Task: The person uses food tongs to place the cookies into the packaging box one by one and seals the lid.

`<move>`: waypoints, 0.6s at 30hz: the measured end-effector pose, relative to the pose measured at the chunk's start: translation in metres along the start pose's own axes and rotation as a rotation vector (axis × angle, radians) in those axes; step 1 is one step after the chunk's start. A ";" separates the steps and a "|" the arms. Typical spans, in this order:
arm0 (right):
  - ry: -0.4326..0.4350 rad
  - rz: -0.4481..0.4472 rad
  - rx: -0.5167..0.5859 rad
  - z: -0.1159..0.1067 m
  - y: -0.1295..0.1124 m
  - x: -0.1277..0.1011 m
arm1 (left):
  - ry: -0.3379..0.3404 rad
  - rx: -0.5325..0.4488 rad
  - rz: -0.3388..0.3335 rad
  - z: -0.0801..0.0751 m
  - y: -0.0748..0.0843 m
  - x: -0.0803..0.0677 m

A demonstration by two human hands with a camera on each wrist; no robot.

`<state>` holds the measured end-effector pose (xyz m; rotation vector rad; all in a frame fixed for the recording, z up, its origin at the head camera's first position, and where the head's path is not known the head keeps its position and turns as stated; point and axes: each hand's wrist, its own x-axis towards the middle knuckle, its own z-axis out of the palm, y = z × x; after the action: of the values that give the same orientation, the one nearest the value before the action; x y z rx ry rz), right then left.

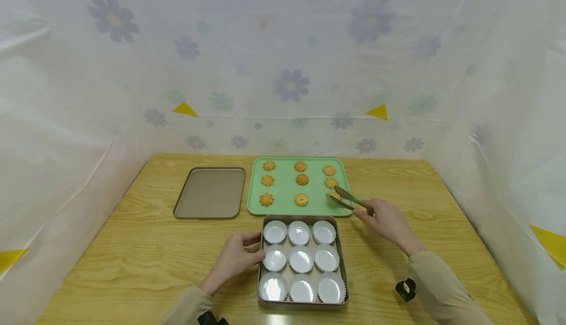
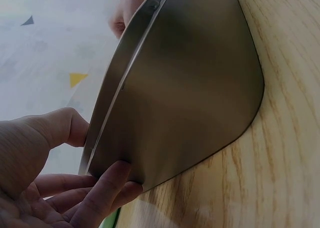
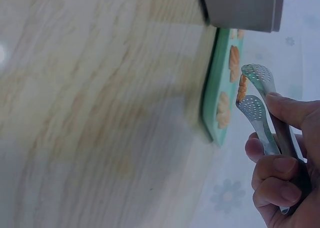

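Note:
My right hand (image 1: pixel 388 221) holds perforated metal tongs (image 1: pixel 351 198) over the front right of a green tray (image 1: pixel 283 209). In the right wrist view, a golden piped cookie (image 3: pixel 242 88) sits between the two tips of the tongs (image 3: pixel 260 77). Several more cookies (image 1: pixel 302 179) lie in rows on the tray. My left hand (image 1: pixel 234 257) holds the left side of a deep square baking pan (image 1: pixel 305 306). In the left wrist view, its thumb is at the rim and its fingers rest against the outer wall. White fluted cups (image 1: pixel 301 259) fill the pan in rows.
A shallow brown tray (image 1: pixel 210 193) lies to the left of the green one. All of it stands on a wooden table (image 1: pixel 132 256), with flower-patterned white sheeting (image 1: pixel 247 69) behind and at both sides.

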<state>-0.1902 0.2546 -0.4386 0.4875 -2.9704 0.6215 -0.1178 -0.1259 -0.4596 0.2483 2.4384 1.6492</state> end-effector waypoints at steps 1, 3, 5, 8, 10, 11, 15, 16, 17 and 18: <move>0.003 -0.003 -0.003 -0.001 -0.002 0.001 | 0.000 -0.002 0.001 0.000 0.000 0.000; 0.003 -0.009 -0.009 -0.004 -0.008 0.002 | -0.002 -0.007 0.001 -0.001 0.001 -0.001; 0.004 -0.024 -0.018 -0.007 -0.015 0.003 | -0.003 -0.012 0.002 -0.001 0.001 -0.001; 0.014 -0.065 -0.033 -0.010 -0.028 0.004 | -0.007 -0.015 0.001 -0.001 0.001 -0.001; 0.025 -0.108 -0.043 -0.011 -0.036 0.004 | -0.008 -0.014 0.002 -0.002 0.001 -0.001; 0.031 -0.133 -0.046 -0.011 -0.041 0.004 | -0.010 -0.014 0.003 -0.002 0.001 -0.001; 0.038 -0.219 -0.041 -0.011 -0.058 0.003 | -0.015 -0.025 0.003 -0.002 0.001 -0.001; 0.036 -0.238 -0.040 -0.011 -0.063 0.003 | -0.015 -0.025 0.002 -0.002 0.001 -0.001; 0.030 -0.252 -0.037 -0.011 -0.066 0.003 | -0.015 -0.027 -0.001 -0.002 0.001 -0.001; 0.018 -0.263 -0.033 -0.010 -0.070 0.003 | -0.016 -0.027 -0.002 -0.002 0.001 -0.001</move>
<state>-0.1701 0.1967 -0.4023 0.8450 -2.8246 0.5452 -0.1167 -0.1272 -0.4578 0.2541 2.4024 1.6723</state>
